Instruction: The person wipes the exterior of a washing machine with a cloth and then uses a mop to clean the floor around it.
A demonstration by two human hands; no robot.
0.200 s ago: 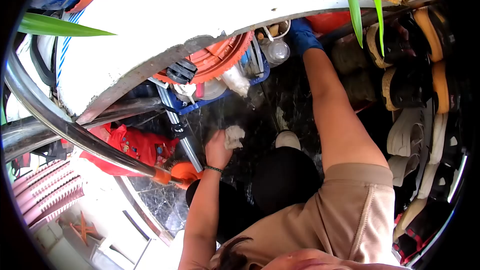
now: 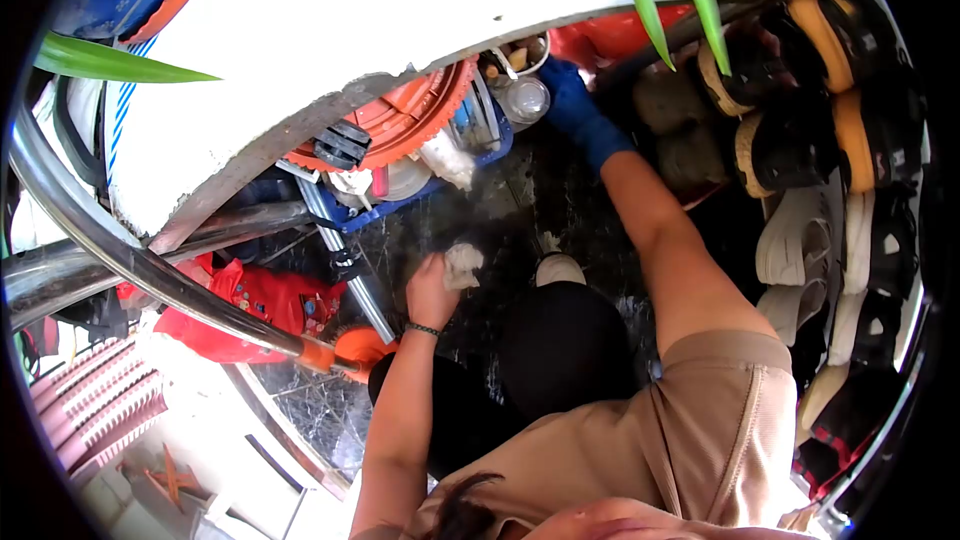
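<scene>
My left hand (image 2: pixel 430 290) holds a pale wad (image 2: pixel 463 267), bunched probably for easier holding; beneath the slab (image 2: pixel 300 50) edge, I can't tell whether my gloved right hand (image 2: pixel 575 105) grips anything.

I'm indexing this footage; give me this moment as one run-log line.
Left hand: grips whitish wad | Right hand: blue-gloved, beside clear container, contact unclear | Blue tray: holds assorted items

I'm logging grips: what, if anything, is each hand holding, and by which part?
The left hand holds a whitish wad by one side; for the right hand, I can't tell.
</scene>
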